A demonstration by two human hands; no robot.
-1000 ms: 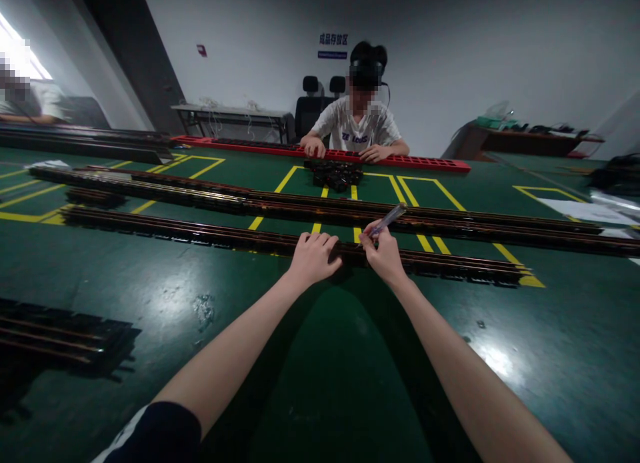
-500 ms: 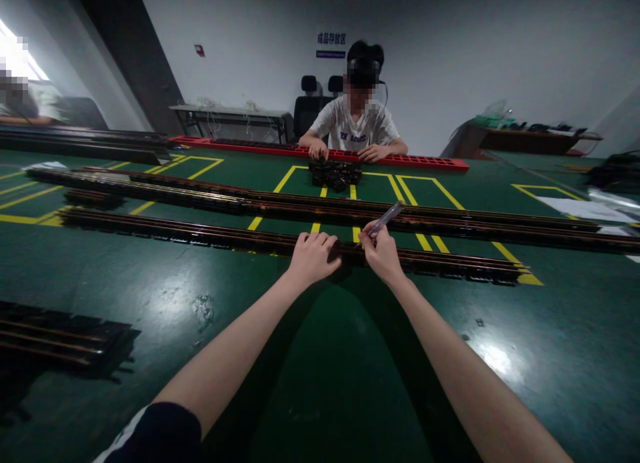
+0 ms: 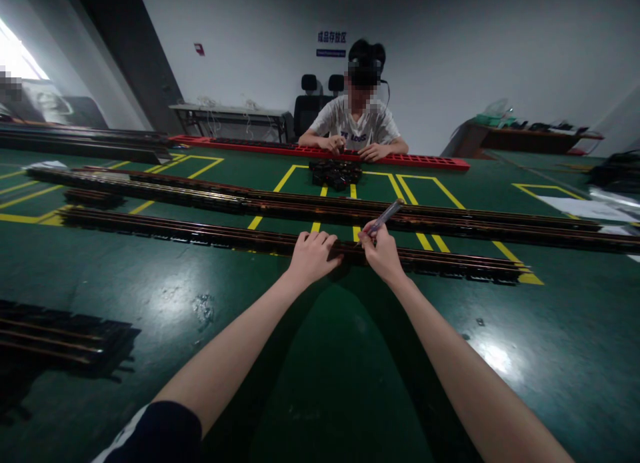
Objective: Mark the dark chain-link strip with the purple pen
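A long dark strip with copper-coloured lines along it [image 3: 165, 231] lies crosswise on the green table in front of me. Over its middle rests my left hand [image 3: 313, 257], fingers on the far side and thumb on the near side, gripping it. Just to the right, my right hand [image 3: 383, 253] is closed round a slim pen-like tool with a clear handle [image 3: 388, 213]. The tool slants, its thin tip pointing down at the strip between my hands. Whether the tip touches the strip I cannot tell.
Behind lies another long dark strip assembly [image 3: 280, 206]. Across the table a person [image 3: 363, 119] sits behind a red slotted rail [image 3: 430, 161] and a pile of small dark parts [image 3: 335, 174]. More dark strips [image 3: 60, 339] lie at lower left. Yellow lines [image 3: 285, 179] mark the table.
My hands have hardly moved; the left thumb shifts slightly right along the strip. The person opposite has drawn one hand back from the dark pile.
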